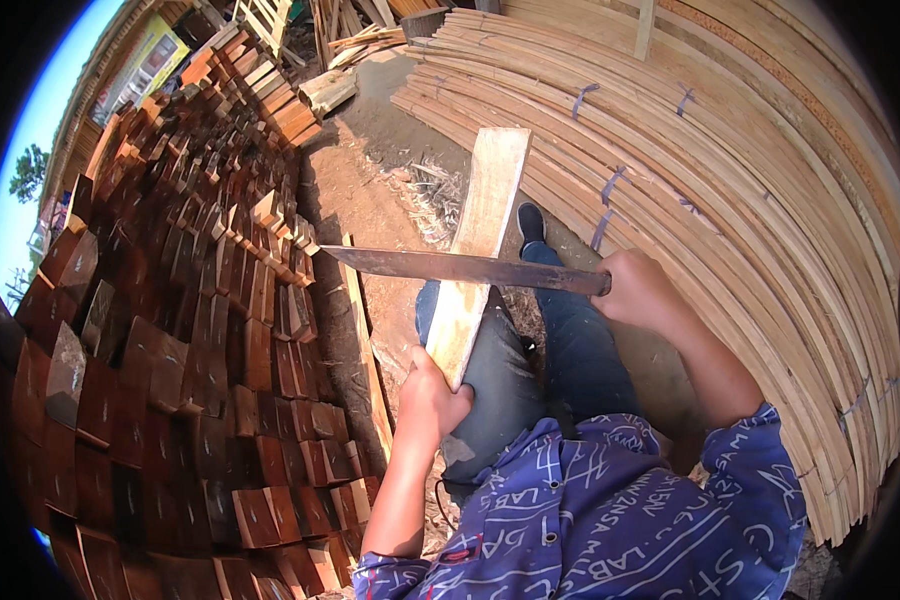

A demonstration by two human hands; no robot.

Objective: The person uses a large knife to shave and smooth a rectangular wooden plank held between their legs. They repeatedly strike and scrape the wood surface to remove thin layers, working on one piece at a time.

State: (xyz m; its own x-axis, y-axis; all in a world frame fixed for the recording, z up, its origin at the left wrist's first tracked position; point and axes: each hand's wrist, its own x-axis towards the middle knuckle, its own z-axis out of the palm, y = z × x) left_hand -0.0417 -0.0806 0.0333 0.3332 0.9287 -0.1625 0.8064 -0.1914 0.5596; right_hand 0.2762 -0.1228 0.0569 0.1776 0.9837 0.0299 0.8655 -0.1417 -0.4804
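My right hand [638, 290] is closed round the handle of a machete [420, 265], whose long dark blade points left. The blade crosses over a pale wooden board [490, 200]; whether it touches the wood I cannot tell. Gripped at its near end by my left hand [428, 400], the board slants up and away over my left thigh. Its far end is the wider one and stands beyond my knee. The handle is mostly hidden inside my right fist.
Stacked dark wood pieces [200, 380] fill the left side. Bundled long pale strips [730, 200], tied with dark bands, lie along the right. A thin plank [365, 340] lies on the ground beside the left stack. Wood shavings [430, 200] cover the ground ahead.
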